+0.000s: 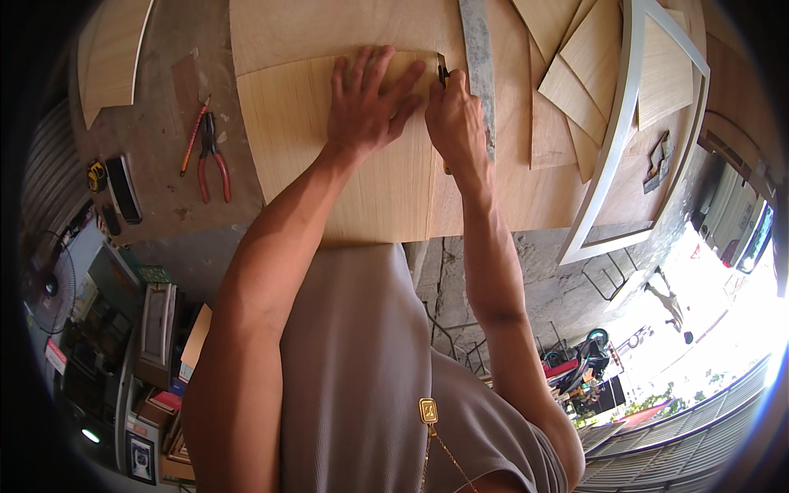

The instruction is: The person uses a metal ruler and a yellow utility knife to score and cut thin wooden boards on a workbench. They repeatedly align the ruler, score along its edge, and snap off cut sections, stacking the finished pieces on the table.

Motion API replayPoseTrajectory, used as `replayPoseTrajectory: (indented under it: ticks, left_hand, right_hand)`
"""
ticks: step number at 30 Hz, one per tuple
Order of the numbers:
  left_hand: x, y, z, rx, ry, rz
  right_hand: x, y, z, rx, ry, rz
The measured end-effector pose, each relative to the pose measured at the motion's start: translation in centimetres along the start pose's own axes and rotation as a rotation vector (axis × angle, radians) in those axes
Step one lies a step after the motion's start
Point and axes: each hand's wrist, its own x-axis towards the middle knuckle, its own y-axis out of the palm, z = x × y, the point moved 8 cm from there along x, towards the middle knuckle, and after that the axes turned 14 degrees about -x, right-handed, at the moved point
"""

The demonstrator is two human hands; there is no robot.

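A thin light wood-veneer sheet (pixel 337 197) lies on a larger plywood board (pixel 329 25). My left hand (pixel 370 107) rests flat on the sheet's far part, fingers spread. Just right of it, my right hand (pixel 457 123) is closed round a utility knife (pixel 445 76). The knife's blade points away from me and meets the sheet at its far right corner. Most of the handle is hidden in my fist. Right beside that hand, a grey metal strip (pixel 477 49) runs away from me along the board.
On the left of the worktable (pixel 164 156) lie red-handled pliers (pixel 214 164), a pencil (pixel 195 135), a tape measure (pixel 96 176) and a dark block (pixel 123 189). Loose wood pieces (pixel 579 90) and a white frame (pixel 604 164) lie at the right. A fan (pixel 51 283) stands at lower left.
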Motion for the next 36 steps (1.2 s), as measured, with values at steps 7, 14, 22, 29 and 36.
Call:
replayPoseTrajectory:
  ticks: [7,14,22,29,36]
  left_hand:
    - [0.2,-0.1,0.1,0.019,-0.005,-0.023]
    - [0.1,-0.4,0.0,0.017,-0.02,-0.072]
    - [-0.1,-0.2,0.2,0.079,-0.064,-0.061]
    - [-0.2,0.1,0.2,0.004,-0.109,-0.039]
    - [-0.1,0.3,0.2,0.035,-0.129,0.008]
  right_hand:
    - [1.1,0.1,-0.1,-0.095,0.001,0.099]
    - [-0.7,0.3,-0.1,-0.119,0.058,0.148]
    - [-7.0,1.8,-1.6,-0.143,0.084,0.188]
    - [-13.1,4.1,-3.9,-0.112,0.045,0.164]
    - [-20.2,7.2,-7.3,-0.104,0.186,0.279]
